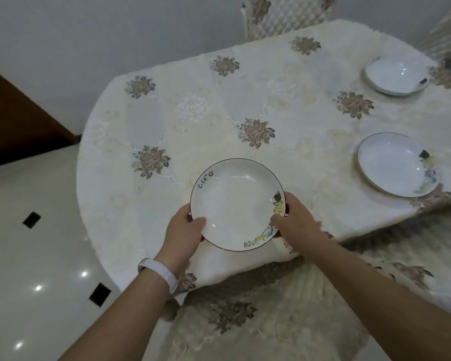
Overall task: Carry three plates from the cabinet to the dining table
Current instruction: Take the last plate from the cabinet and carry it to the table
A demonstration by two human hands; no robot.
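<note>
Both hands are on a white plate (pixel 235 201) with a thin dark rim, at the near edge of the worktop (pixel 193 121). The left hand (pixel 186 225) grips its left rim, thumb lying on top and fingers curled underneath. The right hand (pixel 294 217) pinches the right rim the same way. I cannot tell whether the plate is resting on the flowered tablecloth (pixel 255 131) or sits just above it. The rim carries the handwritten word "Life" (pixel 205 179) at upper left, and small cartoon figures (pixel 277 204) run along its right and lower side. A second plate (pixel 393 165) with similar figures lies flat by the right edge, and a third plate (pixel 396 74) lies toward the far right corner, well apart from it. A white wristband (pixel 159 272) is on the left wrist. A quilted chair (pixel 276 14) stands at the far edge.
</note>
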